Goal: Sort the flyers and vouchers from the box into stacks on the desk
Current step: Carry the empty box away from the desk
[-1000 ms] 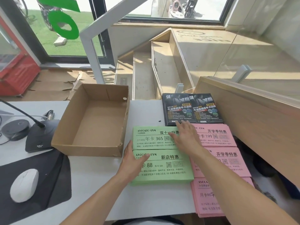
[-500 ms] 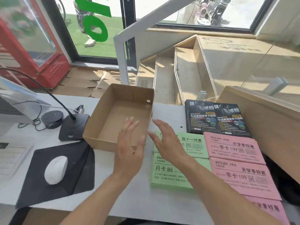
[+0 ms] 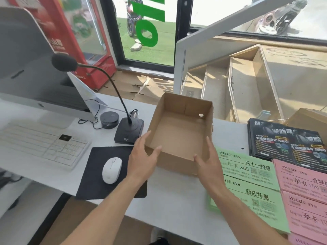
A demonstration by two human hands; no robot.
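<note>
Box: the open brown cardboard box (image 3: 178, 137) sits on the white desk (image 3: 168, 197); its inside shows only bare cardboard floor, so nothing seems left in it to sort.
Left hand: the left hand (image 3: 141, 161) is at the box's near-left corner, spread wide, thumb over the front rim and fingers along the left wall; it seems to touch the card, but a firm grip cannot be told.
Right hand: the right hand (image 3: 207, 165) is at the box's near-right corner, also spread, thumb on the front wall and fingers along the right wall; it carries no paper.
Green stack: the green paper vouchers (image 3: 247, 184) lie in two flat piles just right of the box, one nearer the person than the other.
Pink stack: the pink paper vouchers (image 3: 304, 195) lie right of the green ones, further from the box.
Black stack: the black glossy flyers (image 3: 286, 140) lie right of the box, beyond the pink piles.
Progress: judged from the bare box and three colour groups laid out, sorting looks essentially finished.
Left to do: probably only moving the box aside, with both hands bracketing it.
</note>
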